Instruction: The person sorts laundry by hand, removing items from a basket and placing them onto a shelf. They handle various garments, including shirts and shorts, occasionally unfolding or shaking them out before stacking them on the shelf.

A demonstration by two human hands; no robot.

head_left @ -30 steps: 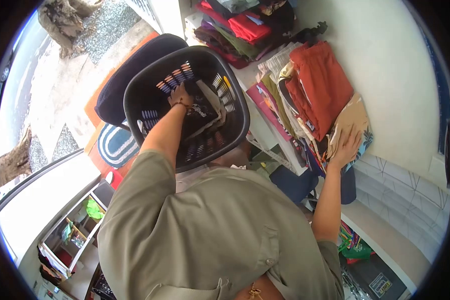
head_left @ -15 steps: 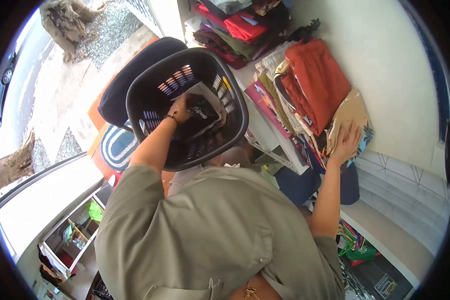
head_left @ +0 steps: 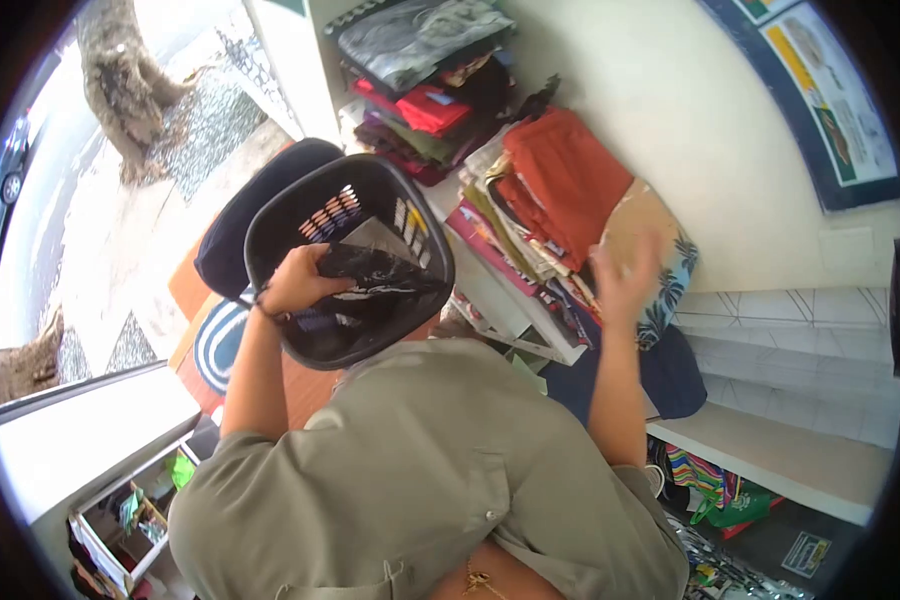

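My left hand (head_left: 298,280) is closed on the edge of a black garment with white print (head_left: 375,275), lifted and hanging in folds inside the black plastic laundry basket (head_left: 448,262). A grey cloth (head_left: 378,237) lies in the basket behind it. My right hand (head_left: 630,275) is over the folded clothes on the right, fingers apart and a little blurred, holding nothing. Near it are a tan folded garment (head_left: 642,212), a rust-red folded garment (head_left: 567,180) and a blue leaf-print cloth (head_left: 672,285).
Another stack of folded clothes (head_left: 425,60) stands at the back by the wall. A dark rounded cushion (head_left: 228,235) is left of the basket. A white shelf ledge (head_left: 770,460) runs along the right, with bags (head_left: 735,508) beneath. A blue-and-white striped mat (head_left: 218,345) lies at lower left.
My left hand has lifted the black garment off the basket's contents and drawn it toward the left rim. My right hand has come up off the tan garment. The view has shifted.
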